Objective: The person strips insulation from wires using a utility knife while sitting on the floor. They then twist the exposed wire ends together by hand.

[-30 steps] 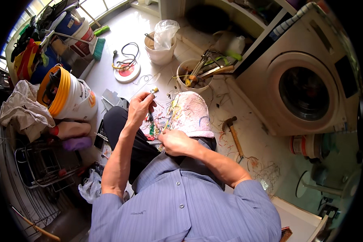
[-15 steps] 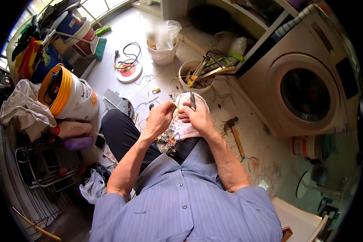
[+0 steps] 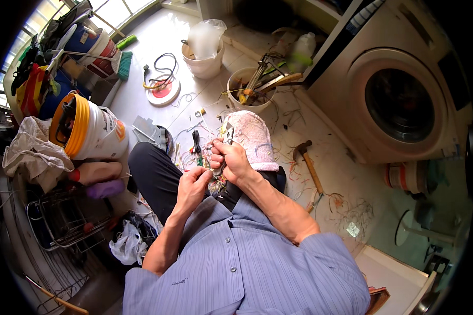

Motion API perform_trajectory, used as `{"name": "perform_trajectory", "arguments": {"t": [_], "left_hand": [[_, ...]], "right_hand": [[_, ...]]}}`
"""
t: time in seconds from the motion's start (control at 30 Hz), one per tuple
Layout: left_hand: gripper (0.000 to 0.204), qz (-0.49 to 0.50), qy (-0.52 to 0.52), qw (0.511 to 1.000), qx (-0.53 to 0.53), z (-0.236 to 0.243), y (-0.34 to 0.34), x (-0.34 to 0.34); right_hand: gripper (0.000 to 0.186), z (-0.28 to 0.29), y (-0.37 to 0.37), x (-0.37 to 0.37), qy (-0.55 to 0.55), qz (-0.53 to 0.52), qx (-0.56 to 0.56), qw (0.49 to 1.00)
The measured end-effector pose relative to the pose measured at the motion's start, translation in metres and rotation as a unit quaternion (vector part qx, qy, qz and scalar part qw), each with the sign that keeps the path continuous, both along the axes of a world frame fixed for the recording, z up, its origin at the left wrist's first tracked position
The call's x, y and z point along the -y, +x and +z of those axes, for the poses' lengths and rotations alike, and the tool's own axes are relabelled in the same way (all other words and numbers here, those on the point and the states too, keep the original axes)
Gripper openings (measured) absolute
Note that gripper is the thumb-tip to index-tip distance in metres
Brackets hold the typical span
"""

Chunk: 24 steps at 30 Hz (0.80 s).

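Observation:
My right hand (image 3: pixel 233 161) is wrapped round a pair of pliers (image 3: pixel 229 133), their metal jaws pointing up and away from me. Just below and to its left, my left hand (image 3: pixel 192 187) is closed in a pinch on a thin wire, which is mostly hidden by the fingers. The two hands nearly touch, above a tangle of coloured wires (image 3: pixel 216 185) in my lap. Beyond them a pink fluffy cloth (image 3: pixel 250 137) covers something over my right leg. A black cord (image 3: pixel 196 142) lies on the floor beyond my left hand.
A hammer (image 3: pixel 310 167) lies at my right among wire scraps. Ahead stand a bucket of tools (image 3: pixel 251 107) and a white bucket with a plastic bag (image 3: pixel 205 66). A yellow-rimmed bucket (image 3: pixel 106 134) is at left, a washing machine (image 3: pixel 341 113) at right.
Both hands have come down towards my lap, the right also leftward with the pliers. The pink cloth shows more fully. My view has shifted slightly.

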<state>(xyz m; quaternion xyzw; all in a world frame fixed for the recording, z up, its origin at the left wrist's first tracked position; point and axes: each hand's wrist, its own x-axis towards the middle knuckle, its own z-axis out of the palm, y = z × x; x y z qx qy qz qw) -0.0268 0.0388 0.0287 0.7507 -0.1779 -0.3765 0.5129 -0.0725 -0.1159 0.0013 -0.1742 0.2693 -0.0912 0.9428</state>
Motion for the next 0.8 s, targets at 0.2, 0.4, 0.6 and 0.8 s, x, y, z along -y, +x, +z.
{"name": "perform_trajectory", "arguments": {"t": [0.2, 0.4, 0.6, 0.8], "left_hand": [[0.018, 0.039, -0.1, 0.994, 0.029, -0.012, -0.03, 0.002], [0.018, 0.083, -0.148, 0.975, -0.146, 0.008, -0.038, 0.012], [0.018, 0.084, -0.164, 0.959, -0.217, 0.013, -0.04, 0.012], [0.016, 0.094, -0.135, 0.964, -0.209, 0.011, -0.036, 0.004]], "right_hand": [[0.015, 0.001, -0.004, 0.016, 0.015, 0.01, -0.014, 1.0], [0.017, -0.004, -0.005, 0.088, -0.057, -0.074, -0.04, 0.995], [0.017, -0.011, -0.013, 0.164, -0.1, -0.159, -0.102, 0.977], [0.019, -0.036, -0.026, 0.247, -0.125, -0.221, -0.105, 0.962]]}}
